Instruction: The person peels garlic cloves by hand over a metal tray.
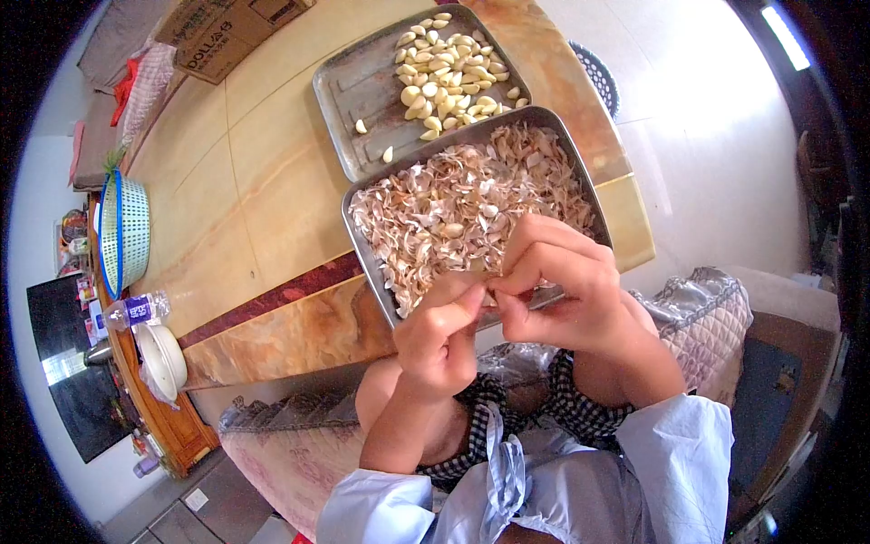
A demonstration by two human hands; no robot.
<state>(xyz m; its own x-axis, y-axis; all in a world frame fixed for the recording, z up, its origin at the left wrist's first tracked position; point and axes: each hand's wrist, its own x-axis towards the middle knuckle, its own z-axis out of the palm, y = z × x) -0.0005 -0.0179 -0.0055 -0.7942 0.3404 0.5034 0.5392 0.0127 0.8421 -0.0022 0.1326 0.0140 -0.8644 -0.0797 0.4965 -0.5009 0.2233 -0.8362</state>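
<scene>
My left hand (441, 337) and my right hand (562, 286) meet over the near edge of a metal tray (367, 272), fingertips pinched together. Whatever sits between the fingertips is too small and hidden to name. Loose garlic skins (435, 204) fill this tray, with a few cloves among them. Just beyond, touching it, a second metal tray (340, 113) holds many peeled garlic cloves (444, 72), mostly toward its right side; a couple lie apart at the left.
The trays rest on a marble-patterned table (272, 163). A cardboard box (227, 41) is at the far end. On the left are a basket (134, 231), a plastic bottle (136, 310) and a white bowl (161, 358). Another basket (596, 77) stands beyond the table's right edge.
</scene>
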